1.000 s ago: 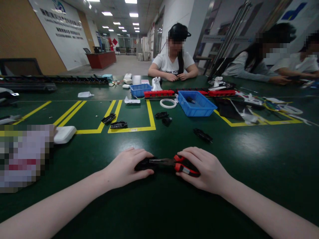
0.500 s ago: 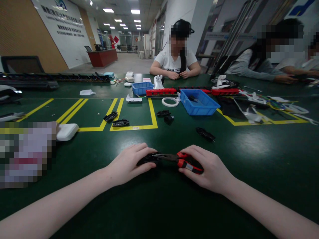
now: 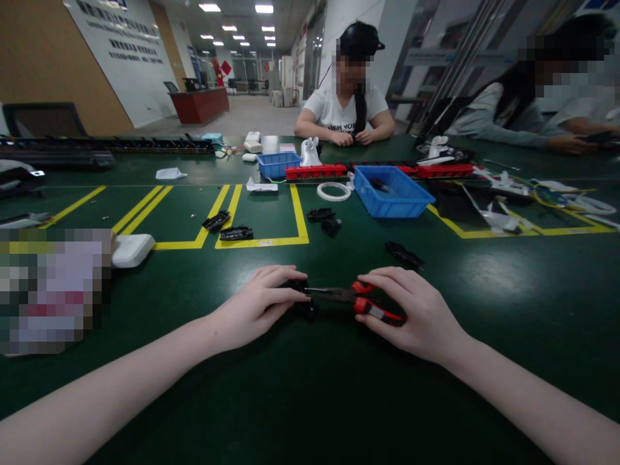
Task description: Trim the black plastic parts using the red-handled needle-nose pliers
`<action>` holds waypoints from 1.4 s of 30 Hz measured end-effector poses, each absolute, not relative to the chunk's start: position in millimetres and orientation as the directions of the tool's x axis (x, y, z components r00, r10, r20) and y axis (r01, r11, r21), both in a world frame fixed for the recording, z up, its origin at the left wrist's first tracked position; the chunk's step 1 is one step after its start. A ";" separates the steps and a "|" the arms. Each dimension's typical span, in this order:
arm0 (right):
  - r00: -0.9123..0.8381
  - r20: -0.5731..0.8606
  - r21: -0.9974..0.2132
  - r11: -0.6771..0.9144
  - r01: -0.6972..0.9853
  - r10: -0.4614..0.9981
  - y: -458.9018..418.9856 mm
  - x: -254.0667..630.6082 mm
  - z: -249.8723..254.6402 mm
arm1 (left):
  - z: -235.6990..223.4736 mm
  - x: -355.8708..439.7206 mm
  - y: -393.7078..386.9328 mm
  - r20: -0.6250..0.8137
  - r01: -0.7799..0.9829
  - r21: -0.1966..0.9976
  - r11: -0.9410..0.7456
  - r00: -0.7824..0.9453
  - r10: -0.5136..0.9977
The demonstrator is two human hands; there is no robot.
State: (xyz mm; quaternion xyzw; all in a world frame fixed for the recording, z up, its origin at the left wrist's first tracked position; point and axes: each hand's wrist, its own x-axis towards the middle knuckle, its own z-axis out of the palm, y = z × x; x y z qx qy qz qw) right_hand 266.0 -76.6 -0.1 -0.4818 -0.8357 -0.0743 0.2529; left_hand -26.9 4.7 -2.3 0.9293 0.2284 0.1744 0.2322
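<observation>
My right hand point(image 3: 414, 313) is closed around the red and black handles of needle-nose pliers point(image 3: 361, 297). The pliers' jaws point left and reach the fingertips of my left hand point(image 3: 261, 297). In that left hand is a small black plastic part point(image 3: 305, 307), held low over the green table point(image 3: 310, 400). The fingers cover much of the part, and what lies between the jaw tips is too small to make out.
Several similar black parts lie farther out, one point(image 3: 404, 254) to the right and one point(image 3: 236, 232) by the yellow tape. A blue bin point(image 3: 392, 200) and a white ring point(image 3: 334, 191) stand beyond. A white box point(image 3: 133, 250) is at left. A person point(image 3: 346, 113) sits opposite.
The fingers of my left hand have shifted on the black part, and more of its lower end shows. The pliers sit slightly farther right. The view has tilted down a little.
</observation>
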 end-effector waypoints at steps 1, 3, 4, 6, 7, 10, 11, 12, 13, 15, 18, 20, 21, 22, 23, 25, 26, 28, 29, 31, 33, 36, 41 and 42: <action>-0.406 0.497 -0.118 0.524 0.843 0.766 -76.7 266.0 0.0 | -2.3 -27.2 4.9 0.216 0.341 0.516 -0.786 0.836 0.505; -0.402 0.503 -0.119 0.522 0.845 0.765 -76.8 265.7 0.1 | -1.0 -27.7 4.6 0.198 0.338 0.536 -0.773 0.840 0.505; -0.402 0.502 -0.120 0.522 0.845 0.766 -77.0 265.5 0.2 | 0.2 -27.9 4.1 0.184 0.339 0.550 -0.763 0.842 0.507; -0.406 0.495 -0.123 0.524 0.843 0.768 -77.1 265.4 0.1 | 2.8 -27.9 2.8 0.154 0.343 0.577 -0.741 0.845 0.511; -0.407 0.493 -0.124 0.526 0.842 0.769 -77.1 265.4 0.0 | 4.0 -27.8 2.1 0.143 0.344 0.591 -0.730 0.846 0.514; -0.411 0.489 -0.122 0.527 0.841 0.769 -77.0 265.6 -0.5 | 5.6 -27.5 0.5 0.134 0.341 0.619 -0.708 0.842 0.523; -0.413 0.490 -0.119 0.528 0.841 0.768 -76.9 265.6 -0.7 | 5.3 -27.4 0.4 0.140 0.339 0.623 -0.705 0.839 0.526; -0.416 0.488 -0.116 0.529 0.841 0.767 -76.8 265.6 -0.9 | 4.7 -27.3 0.5 0.148 0.335 0.625 -0.705 0.836 0.528; -0.419 0.486 -0.113 0.530 0.840 0.767 -76.7 265.6 -1.0 | 3.8 -27.3 0.9 0.156 0.331 0.625 -0.707 0.834 0.529; -0.425 0.482 -0.110 0.534 0.838 0.766 -76.5 265.2 -0.9 | 1.4 -27.3 1.9 0.176 0.318 0.626 -0.712 0.832 0.526; -0.434 0.472 -0.109 0.540 0.835 0.767 -76.3 264.0 0.0 | -1.5 -27.3 3.4 0.202 0.299 0.627 -0.719 0.829 0.521; -0.447 0.468 -0.102 0.549 0.829 0.762 -76.4 263.1 0.7 | -2.1 -27.3 4.0 0.215 0.292 0.625 -0.724 0.828 0.519; -0.455 0.465 -0.097 0.554 0.827 0.759 -76.5 262.8 0.9 | -2.0 -27.2 4.2 0.219 0.289 0.623 -0.727 0.827 0.517; -0.463 0.465 -0.091 0.560 0.823 0.755 -76.6 262.5 1.0 | -1.7 -27.2 4.3 0.224 0.285 0.622 -0.729 0.827 0.515; -0.470 0.465 -0.084 0.566 0.820 0.750 -76.8 262.3 1.0 | -1.2 -27.2 4.5 0.228 0.281 0.624 -0.729 0.827 0.513; -0.481 0.461 -0.076 0.573 0.816 0.746 -77.0 262.2 0.6 | -0.2 -27.3 4.7 0.224 0.274 0.639 -0.719 0.828 0.514; -0.483 0.458 -0.075 0.574 0.815 0.746 -77.0 262.3 0.2 | 0.1 -27.4 4.8 0.218 0.272 0.651 -0.709 0.828 0.517; -0.487 0.453 -0.078 0.577 0.813 0.747 -76.9 262.7 -0.5 | 0.2 -27.7 5.2 0.202 0.270 0.675 -0.687 0.828 0.524; -0.486 0.452 -0.082 0.578 0.812 0.748 -76.7 263.0 -0.8 | -0.1 -27.8 5.4 0.196 0.268 0.685 -0.678 0.828 0.526; -0.489 0.452 -0.086 0.582 0.809 0.746 -76.5 263.3 -1.4 | -1.0 -28.0 5.9 0.194 0.262 0.698 -0.666 0.826 0.529; -0.495 0.451 -0.084 0.588 0.805 0.743 -76.5 263.2 -1.8 | -1.9 -28.0 6.4 0.197 0.258 0.704 -0.662 0.824 0.531; -0.506 0.449 -0.076 0.596 0.800 0.736 -77.1 261.5 -2.1 | -2.8 -27.8 7.1 0.211 0.256 0.694 -0.673 0.821 0.530; -0.504 0.455 -0.068 0.593 0.802 0.734 -78.3 257.9 -2.4 | -2.9 -27.0 7.8 0.239 0.246 0.668 -0.703 0.823 0.515; -0.503 0.455 -0.070 0.592 0.803 0.735 -78.3 257.5 -2.6 | -2.8 -26.7 7.9 0.245 0.243 0.664 -0.707 0.822 0.514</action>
